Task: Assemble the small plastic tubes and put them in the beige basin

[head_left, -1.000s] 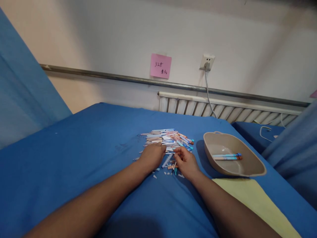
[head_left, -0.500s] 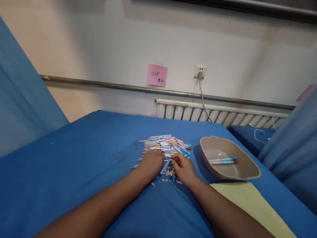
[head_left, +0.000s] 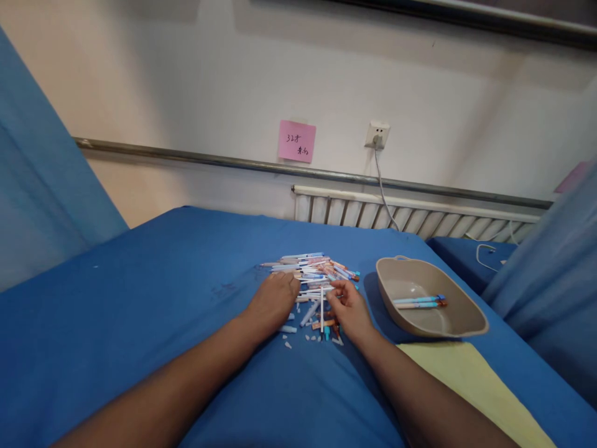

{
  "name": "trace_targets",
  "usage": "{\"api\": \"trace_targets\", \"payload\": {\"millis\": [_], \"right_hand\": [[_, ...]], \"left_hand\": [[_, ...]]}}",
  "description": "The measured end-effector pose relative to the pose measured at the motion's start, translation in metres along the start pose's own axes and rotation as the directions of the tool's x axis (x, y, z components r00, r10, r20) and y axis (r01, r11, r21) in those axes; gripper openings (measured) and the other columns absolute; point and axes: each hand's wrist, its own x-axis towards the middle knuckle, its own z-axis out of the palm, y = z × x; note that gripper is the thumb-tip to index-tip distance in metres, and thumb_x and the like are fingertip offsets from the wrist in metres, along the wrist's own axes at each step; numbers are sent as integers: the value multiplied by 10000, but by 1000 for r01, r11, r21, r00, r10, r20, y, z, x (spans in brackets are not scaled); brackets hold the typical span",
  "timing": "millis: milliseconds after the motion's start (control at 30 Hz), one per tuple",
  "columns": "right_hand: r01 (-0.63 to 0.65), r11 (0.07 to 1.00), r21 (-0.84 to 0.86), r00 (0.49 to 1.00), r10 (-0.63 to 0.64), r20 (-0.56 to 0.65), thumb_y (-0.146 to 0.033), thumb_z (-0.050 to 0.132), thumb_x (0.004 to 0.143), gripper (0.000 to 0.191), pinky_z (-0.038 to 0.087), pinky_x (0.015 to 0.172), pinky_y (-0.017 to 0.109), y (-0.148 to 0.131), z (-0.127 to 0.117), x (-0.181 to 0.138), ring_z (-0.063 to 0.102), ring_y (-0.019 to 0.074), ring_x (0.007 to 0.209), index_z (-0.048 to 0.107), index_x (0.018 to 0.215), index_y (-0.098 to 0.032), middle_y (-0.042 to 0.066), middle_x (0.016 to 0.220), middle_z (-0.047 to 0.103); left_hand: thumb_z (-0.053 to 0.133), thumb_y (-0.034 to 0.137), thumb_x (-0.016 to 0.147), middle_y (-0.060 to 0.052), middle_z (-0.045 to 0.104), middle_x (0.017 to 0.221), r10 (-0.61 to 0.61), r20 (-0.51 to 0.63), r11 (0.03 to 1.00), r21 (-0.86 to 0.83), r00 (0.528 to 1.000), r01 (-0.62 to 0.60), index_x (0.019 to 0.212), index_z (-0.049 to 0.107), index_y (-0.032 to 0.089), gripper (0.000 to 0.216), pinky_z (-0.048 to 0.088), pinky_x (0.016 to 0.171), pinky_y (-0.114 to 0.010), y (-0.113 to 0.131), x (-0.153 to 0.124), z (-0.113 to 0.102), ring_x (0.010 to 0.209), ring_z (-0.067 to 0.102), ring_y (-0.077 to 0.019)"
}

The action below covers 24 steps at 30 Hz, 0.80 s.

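A pile of pens and pen parts (head_left: 313, 269), white, blue and orange, lies on the blue sheet (head_left: 163, 292). My left hand (head_left: 272, 300) rests palm down on the pile's near left edge with its fingers spread over the pens. My right hand (head_left: 349, 308) is at the pile's near right edge, fingers curled, and its fingertips pinch the top end of a thin white pen piece (head_left: 321, 311) that points toward me. Small caps and loose bits (head_left: 308, 336) are scattered between my hands.
A beige oval basin (head_left: 461, 326) to the right holds two pens (head_left: 418, 302). A yellow cloth (head_left: 471, 386) lies in front of it. A radiator (head_left: 410, 214), a wall socket with a cable (head_left: 376, 135) and a pink note (head_left: 296, 141) are behind; blue curtains hang on both sides.
My left hand slid a little left and forward on the pile. My right hand moved up to the pile's edge and the thin white piece now stands out between my hands.
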Motion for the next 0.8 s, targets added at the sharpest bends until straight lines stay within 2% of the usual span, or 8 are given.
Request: {"api": "trace_targets", "payload": {"millis": [100, 300, 467, 633, 800], "right_hand": [[-38, 997, 66, 999, 35, 41, -422, 622, 729, 381, 434, 418, 200, -3, -2, 1, 532, 108, 492, 537, 1017, -188, -27, 675, 572], [-99, 994, 48, 987, 92, 128, -494, 612, 724, 322, 349, 333, 185, -11, -3, -3, 450, 89, 379, 572, 757, -177, -45, 527, 521], [-108, 985, 132, 993, 99, 68, -511, 643, 682, 352, 357, 361, 189, -15, -4, 0, 443, 79, 366, 582, 714, -166, -29, 511, 567], [-125, 971, 204, 992, 129, -8, -539, 656, 655, 394, 364, 384, 187, -20, -8, 4, 453, 80, 386, 587, 694, -153, -30, 474, 549], [-141, 961, 237, 989, 147, -6, -532, 650, 679, 386, 359, 400, 179, -19, -10, 5, 454, 74, 412, 588, 717, -153, -27, 505, 560]], "left_hand": [[417, 125, 879, -104, 623, 896, 35, -23, 999, -14, 999, -35, 861, 592, 131, 176, 408, 764, -341, 3, -4, -2, 847, 563, -221], [435, 172, 889, -97, 609, 866, 65, -61, 997, -45, 996, -68, 840, 590, 140, 167, 410, 745, -368, 8, -5, 3, 816, 551, -237], [476, 269, 888, -87, 611, 922, 34, -123, 990, -129, 992, -50, 914, 585, 163, 153, 416, 801, -365, 4, -5, 8, 891, 554, -235], [474, 248, 886, -89, 597, 1070, -30, -225, 967, -252, 974, -28, 1059, 545, 178, 200, 399, 901, -375, -4, -9, 11, 1029, 526, -234], [460, 259, 889, -66, 619, 1028, -117, -278, 926, -377, 953, 4, 1062, 546, 189, 205, 422, 881, -354, -12, -11, 14, 985, 551, -213]]}}
